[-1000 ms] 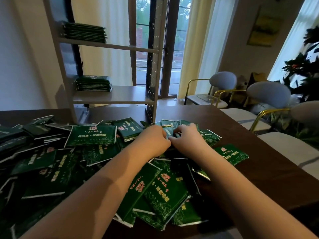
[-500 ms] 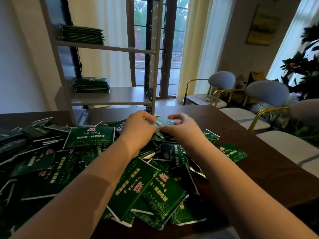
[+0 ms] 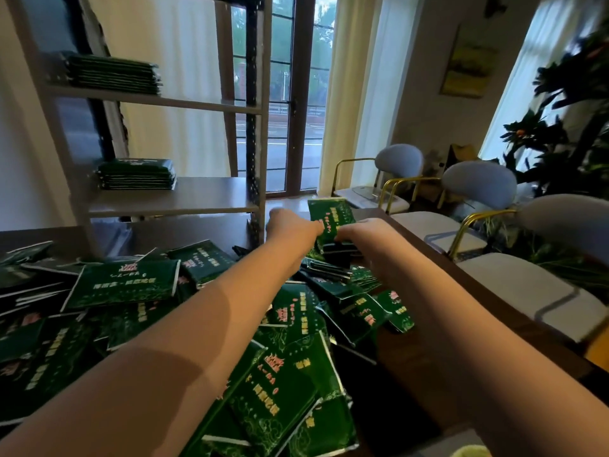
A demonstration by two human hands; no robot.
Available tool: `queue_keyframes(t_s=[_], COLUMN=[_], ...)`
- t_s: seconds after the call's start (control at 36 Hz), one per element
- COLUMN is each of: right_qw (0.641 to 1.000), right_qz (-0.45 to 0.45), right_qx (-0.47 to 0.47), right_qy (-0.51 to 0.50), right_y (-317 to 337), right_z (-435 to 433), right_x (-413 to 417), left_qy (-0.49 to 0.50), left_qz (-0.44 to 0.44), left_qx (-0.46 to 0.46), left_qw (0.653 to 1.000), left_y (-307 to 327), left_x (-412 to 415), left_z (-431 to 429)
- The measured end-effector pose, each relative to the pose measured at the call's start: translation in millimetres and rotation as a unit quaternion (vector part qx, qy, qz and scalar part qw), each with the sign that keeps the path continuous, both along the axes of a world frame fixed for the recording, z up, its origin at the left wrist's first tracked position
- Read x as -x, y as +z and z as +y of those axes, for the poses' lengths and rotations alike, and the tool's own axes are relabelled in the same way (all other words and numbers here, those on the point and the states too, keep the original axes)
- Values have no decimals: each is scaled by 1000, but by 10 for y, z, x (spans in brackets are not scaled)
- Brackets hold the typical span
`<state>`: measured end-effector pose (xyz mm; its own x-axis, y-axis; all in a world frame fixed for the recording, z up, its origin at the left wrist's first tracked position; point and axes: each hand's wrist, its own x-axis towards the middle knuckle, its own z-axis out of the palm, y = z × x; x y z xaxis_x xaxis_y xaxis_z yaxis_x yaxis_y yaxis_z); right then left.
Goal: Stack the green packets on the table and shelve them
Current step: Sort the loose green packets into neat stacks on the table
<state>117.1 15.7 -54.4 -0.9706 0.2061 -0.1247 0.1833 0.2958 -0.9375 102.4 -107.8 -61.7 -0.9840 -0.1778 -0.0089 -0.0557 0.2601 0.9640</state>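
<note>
Sticking up at 12 o'clock of the messy pile (image 3: 270, 374) on the table (image 3: 445, 344), a bunch of green packets (image 3: 330, 216) is gripped by the left hand (image 3: 293, 229) at 9 o'clock and the right hand (image 3: 365, 230) at 3 o'clock. Neat stacks (image 3: 136, 174) are seen on the shelf (image 3: 211, 196) at 10 o'clock.

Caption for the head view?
Left hand and right hand hold a bundle of green packets over the loose pile on the table; two stacks sit on the shelf.
</note>
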Motion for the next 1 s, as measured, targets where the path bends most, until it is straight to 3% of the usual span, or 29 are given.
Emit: queue_keyframes(t_s=[0.25,0.44,0.61,0.72,0.86,1.0], right_qw=[977,988,997,999,999,981], right_qz=[-116,-96,-78,-17,-4,-130], right_qx=[-181,-116,-21,42,-17,-120], right_qy=[3,17,19,22,32,79], right_y=[-360,-360,-329,-265,-158,-198], right_z=[15,22,26,40,176,227], right_x=[254,339,307,306,229,124], left_qy=[-87,-105,-68,-59,-162,-258], left_qz=[-71,-69,-48,-35,-102,-212], left_qx=[195,180,52,1,-19,123], left_qw=[974,976,995,998,981,935], left_y=[-215,-218,-194,-73,58,-27], left_x=[198,220,222,172,3,-115], left_z=[98,90,58,60,82,15])
